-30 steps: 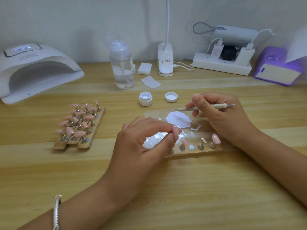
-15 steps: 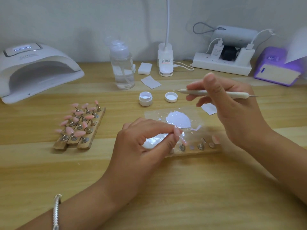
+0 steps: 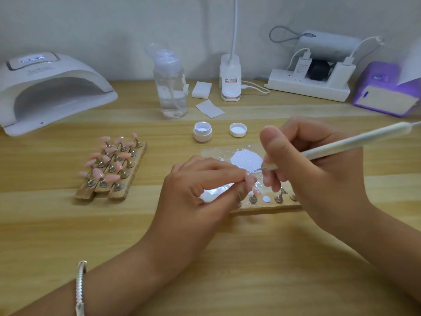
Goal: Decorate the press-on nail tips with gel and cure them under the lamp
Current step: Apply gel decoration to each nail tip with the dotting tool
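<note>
Pinching a half-hidden nail tip in the left hand and gripping a white pen, end cropped, in the right hand.

hands 2 | stylus 1 | jar 1 | lid 1 | pump bottle 1 (nail tips too blurred)

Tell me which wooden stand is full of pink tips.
The left stand, nearer the white lamp: pink tips top its pegs. The right stand shows mostly bare pegs.
</note>
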Motion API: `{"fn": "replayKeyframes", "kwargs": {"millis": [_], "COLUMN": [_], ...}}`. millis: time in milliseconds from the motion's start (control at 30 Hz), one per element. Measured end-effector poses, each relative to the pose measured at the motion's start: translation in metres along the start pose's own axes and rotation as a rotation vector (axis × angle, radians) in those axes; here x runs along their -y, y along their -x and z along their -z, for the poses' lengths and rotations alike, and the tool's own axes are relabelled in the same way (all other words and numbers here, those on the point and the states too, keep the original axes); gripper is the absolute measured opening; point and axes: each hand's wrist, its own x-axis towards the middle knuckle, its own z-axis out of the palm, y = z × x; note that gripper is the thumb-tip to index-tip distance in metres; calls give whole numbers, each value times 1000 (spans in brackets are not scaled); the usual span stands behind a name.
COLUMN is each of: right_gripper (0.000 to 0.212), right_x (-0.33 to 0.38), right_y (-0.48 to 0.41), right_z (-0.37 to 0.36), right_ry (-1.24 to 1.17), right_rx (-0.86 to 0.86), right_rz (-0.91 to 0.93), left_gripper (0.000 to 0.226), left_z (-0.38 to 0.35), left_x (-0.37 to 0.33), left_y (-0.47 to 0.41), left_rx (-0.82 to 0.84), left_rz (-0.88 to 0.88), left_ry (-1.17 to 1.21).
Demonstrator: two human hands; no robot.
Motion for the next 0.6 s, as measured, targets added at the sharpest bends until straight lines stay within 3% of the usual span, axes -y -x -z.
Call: {"fn": "replayKeyframes", "kwargs": {"millis": [600], "right_gripper": [36], "right_x": [-6], "right_y": [2], "right_z": [0], "right_ry": [65], "right_rx": [50], "right_rz": [51], "left_gripper": [12], "left_z": [0], "left_x": [2], "left_y": [-1], "left_rx": [2], "left_rz": [-44], "left_ry": [-12]}}
